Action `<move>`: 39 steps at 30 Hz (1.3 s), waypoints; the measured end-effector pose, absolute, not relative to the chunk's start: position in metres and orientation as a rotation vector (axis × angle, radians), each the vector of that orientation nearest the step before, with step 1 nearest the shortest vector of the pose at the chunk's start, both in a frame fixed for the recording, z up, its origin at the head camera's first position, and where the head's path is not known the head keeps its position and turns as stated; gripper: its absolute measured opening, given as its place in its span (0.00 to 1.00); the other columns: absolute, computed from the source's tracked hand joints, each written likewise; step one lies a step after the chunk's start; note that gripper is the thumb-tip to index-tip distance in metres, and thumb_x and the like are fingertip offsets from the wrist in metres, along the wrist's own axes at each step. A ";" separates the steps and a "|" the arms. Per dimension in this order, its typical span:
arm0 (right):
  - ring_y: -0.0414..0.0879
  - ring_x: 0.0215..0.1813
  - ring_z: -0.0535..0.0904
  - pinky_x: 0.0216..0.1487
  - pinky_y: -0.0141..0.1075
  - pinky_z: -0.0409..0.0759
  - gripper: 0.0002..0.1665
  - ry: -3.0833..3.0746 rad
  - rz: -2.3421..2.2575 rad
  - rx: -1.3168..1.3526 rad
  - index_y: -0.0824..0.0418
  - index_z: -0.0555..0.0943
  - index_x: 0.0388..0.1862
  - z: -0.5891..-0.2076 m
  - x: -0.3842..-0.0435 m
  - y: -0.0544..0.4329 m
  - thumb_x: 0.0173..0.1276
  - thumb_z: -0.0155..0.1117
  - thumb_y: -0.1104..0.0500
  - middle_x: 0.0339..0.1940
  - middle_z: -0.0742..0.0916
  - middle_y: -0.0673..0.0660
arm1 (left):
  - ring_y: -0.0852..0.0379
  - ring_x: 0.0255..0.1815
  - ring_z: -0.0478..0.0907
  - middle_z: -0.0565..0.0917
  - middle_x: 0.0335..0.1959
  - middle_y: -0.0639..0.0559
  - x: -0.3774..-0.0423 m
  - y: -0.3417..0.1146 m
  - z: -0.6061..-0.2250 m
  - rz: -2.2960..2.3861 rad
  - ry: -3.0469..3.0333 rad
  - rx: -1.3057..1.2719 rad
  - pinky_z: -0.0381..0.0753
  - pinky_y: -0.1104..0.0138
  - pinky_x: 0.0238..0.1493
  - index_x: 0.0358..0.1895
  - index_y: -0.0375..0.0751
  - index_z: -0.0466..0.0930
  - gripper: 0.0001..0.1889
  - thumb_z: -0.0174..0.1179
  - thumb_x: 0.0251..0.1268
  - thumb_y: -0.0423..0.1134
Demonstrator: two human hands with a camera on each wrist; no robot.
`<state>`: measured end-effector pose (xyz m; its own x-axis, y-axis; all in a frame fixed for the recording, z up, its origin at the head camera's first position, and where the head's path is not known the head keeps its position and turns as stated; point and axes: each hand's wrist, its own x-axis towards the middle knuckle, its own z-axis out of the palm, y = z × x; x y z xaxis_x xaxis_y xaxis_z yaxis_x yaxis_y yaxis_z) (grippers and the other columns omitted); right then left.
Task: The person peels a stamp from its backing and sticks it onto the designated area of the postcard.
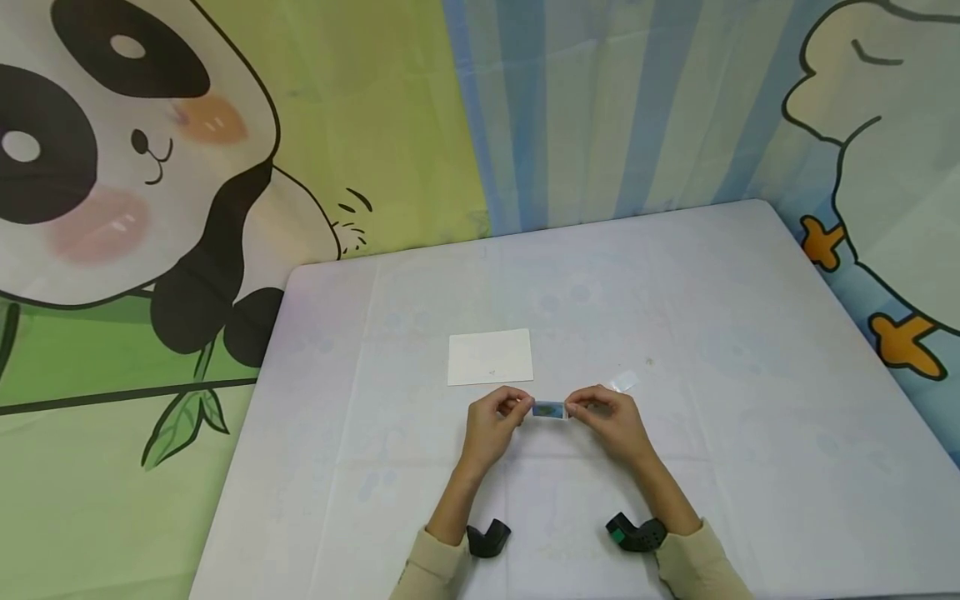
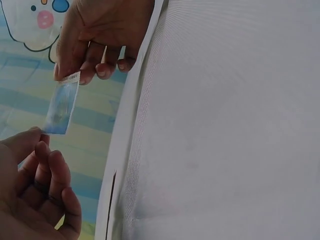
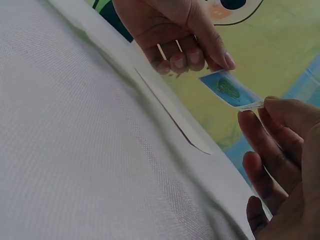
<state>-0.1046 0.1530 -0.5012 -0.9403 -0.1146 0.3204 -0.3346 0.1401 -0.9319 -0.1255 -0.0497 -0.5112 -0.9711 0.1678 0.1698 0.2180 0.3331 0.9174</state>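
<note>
Above the table, both hands hold a small blue stamp-like piece of paper (image 1: 550, 410) stretched between them. My left hand (image 1: 491, 425) pinches one end with thumb and fingertips. The other end, which bears a narrow white strip, is pinched by my right hand (image 1: 615, 421). In the right wrist view a green patch shows on the blue face of the paper piece (image 3: 227, 89). From the left wrist the same paper piece (image 2: 62, 107) looks tilted, its print blurred. Just beyond the left hand, a blank white card (image 1: 491, 358) lies flat on the table.
A small clear plastic piece (image 1: 624, 381) lies just past the right hand. The white-covered table (image 1: 750, 400) reaches back to printed cloth walls with a panda (image 1: 142, 142) at left. Black wrist devices (image 1: 489, 539) sit by both sleeves.
</note>
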 end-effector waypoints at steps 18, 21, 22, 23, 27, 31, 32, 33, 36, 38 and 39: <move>0.42 0.30 0.79 0.34 0.31 0.75 0.03 -2.350 1.948 0.295 0.64 0.83 0.33 -0.525 -0.115 0.156 0.61 0.64 0.65 0.27 0.85 0.54 | 0.52 0.23 0.77 0.79 0.20 0.44 -0.135 -0.052 -0.509 -2.169 -2.698 -0.198 0.75 0.64 0.26 0.36 0.32 0.81 0.11 0.57 0.65 0.39; 0.41 0.29 0.79 0.33 0.31 0.75 0.05 -2.386 1.922 0.256 0.62 0.83 0.34 -0.531 -0.118 0.155 0.61 0.65 0.61 0.27 0.85 0.51 | 0.48 0.23 0.76 0.79 0.21 0.39 -0.136 -0.052 -0.496 -2.168 -2.711 -0.189 0.74 0.62 0.26 0.36 0.30 0.80 0.10 0.57 0.65 0.36; 0.41 0.29 0.79 0.32 0.31 0.75 0.06 -2.393 1.911 0.246 0.62 0.83 0.33 -0.532 -0.119 0.155 0.61 0.65 0.60 0.27 0.85 0.51 | 0.46 0.24 0.77 0.79 0.21 0.37 -0.136 -0.052 -0.490 -2.154 -2.718 -0.196 0.74 0.61 0.27 0.36 0.29 0.80 0.10 0.56 0.65 0.35; 0.41 0.29 0.78 0.32 0.31 0.74 0.06 -2.403 1.901 0.233 0.62 0.84 0.33 -0.531 -0.119 0.154 0.61 0.65 0.59 0.27 0.85 0.51 | 0.43 0.24 0.76 0.79 0.21 0.35 -0.136 -0.052 -0.486 -2.147 -2.718 -0.207 0.73 0.60 0.26 0.36 0.28 0.80 0.10 0.56 0.65 0.35; 0.41 0.28 0.77 0.31 0.31 0.73 0.09 -2.464 1.843 0.190 0.60 0.84 0.32 -0.528 -0.121 0.152 0.61 0.66 0.55 0.27 0.85 0.50 | 0.37 0.27 0.77 0.79 0.23 0.33 -0.137 -0.055 -0.475 -2.110 -2.745 -0.276 0.75 0.57 0.29 0.36 0.26 0.79 0.10 0.55 0.66 0.34; 0.42 0.28 0.75 0.31 0.32 0.72 0.10 -2.541 1.763 0.173 0.57 0.84 0.32 -0.520 -0.124 0.150 0.60 0.66 0.51 0.27 0.84 0.48 | 0.36 0.30 0.78 0.80 0.25 0.32 -0.145 -0.061 -0.475 -2.102 -2.795 -0.350 0.75 0.53 0.36 0.38 0.27 0.79 0.10 0.55 0.66 0.34; 0.42 0.29 0.75 0.31 0.33 0.72 0.10 -2.556 1.744 0.173 0.56 0.84 0.32 -0.517 -0.125 0.149 0.60 0.66 0.51 0.26 0.84 0.48 | 0.38 0.30 0.79 0.81 0.25 0.34 -0.148 -0.063 -0.478 -2.097 -2.810 -0.362 0.75 0.55 0.37 0.38 0.28 0.80 0.10 0.55 0.66 0.35; 0.42 0.29 0.75 0.31 0.34 0.72 0.10 -2.572 1.722 0.176 0.56 0.84 0.32 -0.515 -0.126 0.148 0.60 0.66 0.50 0.26 0.84 0.47 | 0.41 0.30 0.79 0.81 0.25 0.35 -0.151 -0.065 -0.481 -2.081 -2.826 -0.374 0.75 0.57 0.37 0.38 0.29 0.80 0.10 0.55 0.66 0.35; 0.42 0.30 0.76 0.32 0.35 0.73 0.09 -2.608 1.671 0.188 0.55 0.84 0.32 -0.509 -0.132 0.145 0.61 0.66 0.51 0.27 0.85 0.46 | 0.48 0.28 0.79 0.82 0.23 0.42 -0.163 -0.070 -0.488 -2.002 -2.881 -0.375 0.74 0.63 0.35 0.39 0.33 0.81 0.10 0.56 0.66 0.38; 0.42 0.30 0.77 0.32 0.36 0.74 0.08 -2.624 1.645 0.190 0.55 0.84 0.32 -0.504 -0.137 0.142 0.61 0.65 0.52 0.28 0.85 0.47 | 0.53 0.27 0.78 0.81 0.23 0.46 -0.172 -0.071 -0.490 -1.939 -2.908 -0.367 0.72 0.67 0.33 0.38 0.36 0.81 0.10 0.57 0.65 0.40; 0.42 0.30 0.77 0.32 0.36 0.74 0.08 -2.633 1.628 0.189 0.55 0.85 0.32 -0.502 -0.141 0.140 0.62 0.65 0.52 0.28 0.85 0.47 | 0.53 0.27 0.78 0.81 0.22 0.47 -0.176 -0.072 -0.489 -1.899 -2.916 -0.370 0.72 0.67 0.32 0.38 0.37 0.81 0.10 0.56 0.65 0.40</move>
<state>-0.1406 0.1402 -0.5025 -0.9918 -0.0825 0.0979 -0.1244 0.4419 -0.8884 -0.1756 -0.0718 -0.4887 -0.9149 0.3607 -0.1812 -0.0197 0.4083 0.9127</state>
